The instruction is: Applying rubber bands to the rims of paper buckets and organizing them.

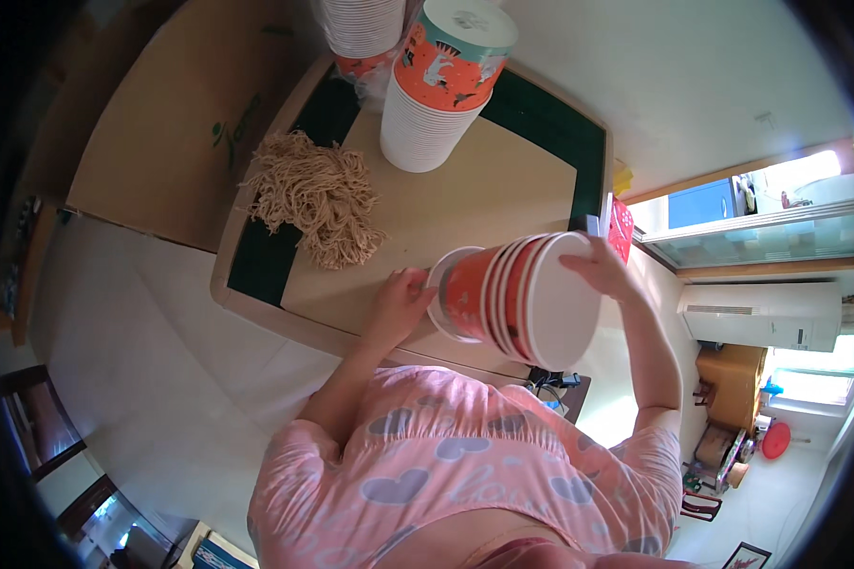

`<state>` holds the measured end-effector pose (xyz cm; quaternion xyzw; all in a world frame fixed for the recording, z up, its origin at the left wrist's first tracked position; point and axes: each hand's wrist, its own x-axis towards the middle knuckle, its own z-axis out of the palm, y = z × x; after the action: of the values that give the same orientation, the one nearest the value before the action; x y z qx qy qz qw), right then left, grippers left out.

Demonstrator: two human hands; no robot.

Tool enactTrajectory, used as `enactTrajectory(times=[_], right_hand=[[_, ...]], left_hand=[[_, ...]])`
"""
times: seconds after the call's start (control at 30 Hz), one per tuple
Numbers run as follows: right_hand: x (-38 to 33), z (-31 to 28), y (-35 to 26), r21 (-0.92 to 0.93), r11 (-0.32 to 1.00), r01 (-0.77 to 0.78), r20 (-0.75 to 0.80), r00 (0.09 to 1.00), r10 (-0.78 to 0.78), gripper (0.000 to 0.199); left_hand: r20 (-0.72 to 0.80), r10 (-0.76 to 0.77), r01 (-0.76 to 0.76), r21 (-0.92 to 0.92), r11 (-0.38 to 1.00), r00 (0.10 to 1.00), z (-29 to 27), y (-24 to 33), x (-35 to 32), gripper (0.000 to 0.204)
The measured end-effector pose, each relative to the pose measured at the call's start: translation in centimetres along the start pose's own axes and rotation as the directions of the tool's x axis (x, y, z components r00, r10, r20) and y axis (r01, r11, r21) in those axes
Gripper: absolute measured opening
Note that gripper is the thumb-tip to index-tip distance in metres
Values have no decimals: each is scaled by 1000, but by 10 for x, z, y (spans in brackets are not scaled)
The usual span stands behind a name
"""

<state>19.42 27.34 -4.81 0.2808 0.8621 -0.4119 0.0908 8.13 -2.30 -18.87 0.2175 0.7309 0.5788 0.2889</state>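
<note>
A short stack of orange paper buckets (pixel 468 292) lies tilted on its side in front of my chest, above the table's near edge. The white round base of the stack (pixel 565 318) points right and its wide white rim points left. My right hand (pixel 600 267) grips the base end, fingers bent over its upper edge. At the rim end, my left hand (pixel 403 299) is closed with bent fingertips against the rim; its thumb side is partly hidden. Beyond, a taller upside-down bucket stack (pixel 436 119) stands on the table, near a bundle of beige cotton strings (pixel 318 199).
Another stack of white-rimmed buckets (pixel 362 28) in clear plastic stands at the far edge. The table (pixel 512 190) has a tan top with dark green borders. A big cardboard box (pixel 166 123) rises on the left. Dark cables (pixel 552 379) hang near the right side.
</note>
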Motion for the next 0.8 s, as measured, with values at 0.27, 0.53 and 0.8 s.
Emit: enactTrajectory(times=[0.27,0.53,0.8], right_hand=[[-20,-93,-8,80,994,76,-337,940,-45,27],[24,-48,99,-171,961,-218,-281,945,164,38],[22,-39,90,-216,957,-192,-187,970,152,35]], left_hand=[[1,98,-79,603,794,995,29,-20,46,25],[-130,22,48,514,856,991,-6,-17,33,16],[-95,120,-30,648,761,988,-8,-9,33,14]])
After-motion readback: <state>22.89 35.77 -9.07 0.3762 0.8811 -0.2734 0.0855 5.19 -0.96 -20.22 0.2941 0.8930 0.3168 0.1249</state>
